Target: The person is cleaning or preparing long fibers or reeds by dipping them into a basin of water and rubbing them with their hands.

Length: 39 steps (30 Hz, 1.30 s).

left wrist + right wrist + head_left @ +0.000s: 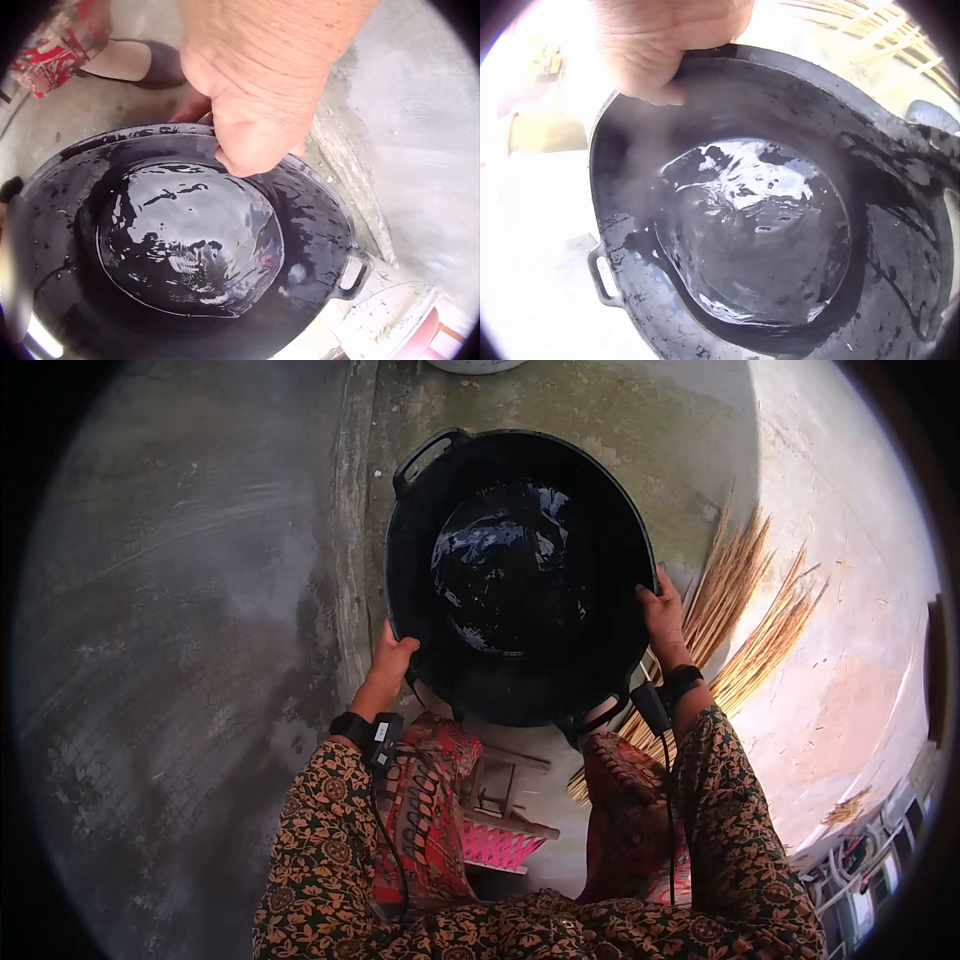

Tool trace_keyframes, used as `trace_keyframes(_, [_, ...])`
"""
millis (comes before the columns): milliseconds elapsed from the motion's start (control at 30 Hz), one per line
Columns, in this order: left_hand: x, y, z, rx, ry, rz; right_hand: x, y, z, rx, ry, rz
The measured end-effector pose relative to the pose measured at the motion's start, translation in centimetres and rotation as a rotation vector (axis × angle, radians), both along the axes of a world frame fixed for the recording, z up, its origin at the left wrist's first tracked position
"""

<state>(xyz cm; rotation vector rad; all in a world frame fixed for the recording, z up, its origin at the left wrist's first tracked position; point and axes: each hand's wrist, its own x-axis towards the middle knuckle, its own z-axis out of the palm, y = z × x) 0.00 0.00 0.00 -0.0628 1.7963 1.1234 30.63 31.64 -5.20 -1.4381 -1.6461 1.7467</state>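
Both hands hold a large black tub (520,690) with loop handles at its rim, in front of the person's legs. A shallow pool of water (510,560) lies in its bottom and reflects the light. My left hand (388,662) grips the near left rim, thumb over the inner side. On the right rim, my right hand (664,618) has the same kind of grip, its fingers mostly hidden behind the wall. Wet streaks and drops mark the tub's inner wall (900,247) in the right wrist view.
Bundles of thin dry stalks (735,590) lie on the floor at the right. Between the legs stands a low wooden frame (500,785) near pink woven material (500,845). A pale container (475,364) shows at the top edge. A raised concrete strip (350,530) runs along the left.
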Motion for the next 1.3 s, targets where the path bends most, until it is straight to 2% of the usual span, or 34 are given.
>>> trace_keyframes(33, [-0.2, 0.0, 1.5, -0.003, -0.026, 0.034, -0.3, -0.5, 1.6, 0.035, 0.014, -0.041])
trace_keyframes(67, [-0.3, 0.2, 3.3, -0.003, -0.053, 0.068, 0.1, 0.1, 4.1, -0.063, 0.009, -0.107])
trace_keyframes(100, [-1.5, 0.9, -5.7, -0.037, -0.037, 0.024, -0.9, 1.0, -4.4, -0.013, 0.037, -0.120])
trace_keyframes(167, [-2.5, -0.5, -3.0, -0.221, -0.019, -0.087, -0.7, -0.2, -4.2, -0.034, -0.091, -0.012])
trace_keyframes(200, [-3.0, -0.7, -3.3, -0.121, -0.031, -0.076, -0.6, 0.0, -4.1, 0.028, -0.083, 0.033])
trace_keyframes(233, [-1.8, 1.6, -4.6, -0.158, -0.089, -0.147, 1.9, 1.8, -2.3, 0.126, -0.146, 0.091])
trace_keyframes(300, [-4.7, 3.6, -3.5, -0.303, -0.069, -0.280, 1.0, 2.8, -1.3, 0.214, -0.168, 0.190])
trace_keyframes(400, [-7.5, 4.9, -4.0, -0.245, 0.359, -0.412, -1.8, 5.1, -1.3, 0.224, -0.142, 0.235])
trace_keyframes(467, [-9.2, 5.1, -4.8, -0.301, 0.368, -0.502, -2.7, 6.3, -2.1, 0.184, -0.036, 0.210])
trace_keyframes(500, [-9.8, 5.6, -5.1, -0.315, 0.378, -0.534, -3.6, 7.4, 0.2, 0.265, -0.062, 0.179])
trace_keyframes(567, [-8.7, 5.2, -4.6, -0.284, 0.392, -0.600, -3.8, 5.9, 8.0, 0.374, -0.154, 0.103])
trace_keyframes(600, [-7.8, 4.1, -5.5, -0.267, 0.353, -0.633, -2.9, 6.2, 10.4, 0.482, -0.203, 0.177])
trace_keyframes(633, [-7.9, 2.0, -3.5, -0.295, 0.321, -0.664, -3.5, 6.5, 13.1, 0.552, -0.225, 0.258])
trace_keyframes(667, [-7.5, 0.9, -1.9, -0.479, 0.235, -0.638, -4.7, 5.5, 16.8, 0.534, -0.130, 0.221])
trace_keyframes(700, [-6.1, 1.4, -1.0, -0.560, 0.272, -0.692, -5.4, 3.8, 20.6, 0.544, -0.049, 0.196])
trace_keyframes(767, [-8.5, 1.9, -4.0, -0.719, 0.371, -1.005, -5.0, -0.6, 26.5, 0.637, 0.094, 0.326])
trace_keyframes(800, [-9.2, 2.5, -3.8, -0.701, 0.433, -1.170, -4.2, -1.4, 27.1, 0.816, -0.163, 0.375])
trace_keyframes(833, [-9.8, 2.5, -1.9, -0.696, 0.493, -1.328, -3.3, -2.6, 27.0, 1.080, -0.177, 0.374])
trace_keyframes(867, [-9.2, 2.6, 0.9, -0.420, 0.412, -1.140, -1.9, -3.4, 26.1, 1.361, -0.195, 0.372])
trace_keyframes(900, [-8.2, 3.2, 4.1, -0.243, 0.469, -1.077, -0.6, -4.6, 25.3, 1.630, -0.212, 0.365])
trace_keyframes(933, [-6.8, 3.7, 7.3, -0.070, 0.520, -1.007, 0.6, -6.8, 25.3, 1.095, -0.019, 0.336])
trace_keyframes(967, [-5.7, 4.4, 10.9, -0.022, 0.579, -0.978, 1.7, -8.1, 25.0, 1.011, -0.093, 0.320])
trace_keyframes(1033, [-6.1, 6.5, 14.3, 0.126, 0.835, -1.090, 3.9, -9.6, 24.1, 0.843, -0.255, 0.294])
trace_keyframes(1067, [-5.2, 6.5, 16.7, 0.203, 0.905, -1.020, 4.4, -9.3, 23.6, 0.960, -0.452, 0.326])
trace_keyframes(1100, [-3.7, 6.9, 18.7, 0.294, 0.976, -0.943, 4.9, -8.5, 23.1, 0.935, -0.405, 0.324])
trace_keyframes(1133, [-4.1, 9.3, 18.6, 0.371, 0.899, -0.853, 3.3, -4.8, 22.0, 0.904, -0.392, 0.355])
trace_keyframes(1167, [-2.6, 9.9, 19.7, 0.440, 0.853, -0.784, 3.7, -3.7, 20.9, 0.875, -0.352, 0.355])
trace_keyframes(1200, [-1.2, 10.1, 19.9, 0.501, 0.801, -0.720, 4.3, -3.3, 19.5, 0.883, -0.423, 0.419])
trace_keyframes(1267, [1.4, 9.6, 19.2, 0.593, 0.848, -0.738, 5.2, -2.8, 17.8, 0.926, -0.563, 0.545])
trace_keyframes(1300, [2.2, 9.5, 18.8, 0.645, 0.869, -0.743, 5.1, -3.1, 17.8, 0.628, -0.587, 0.606])
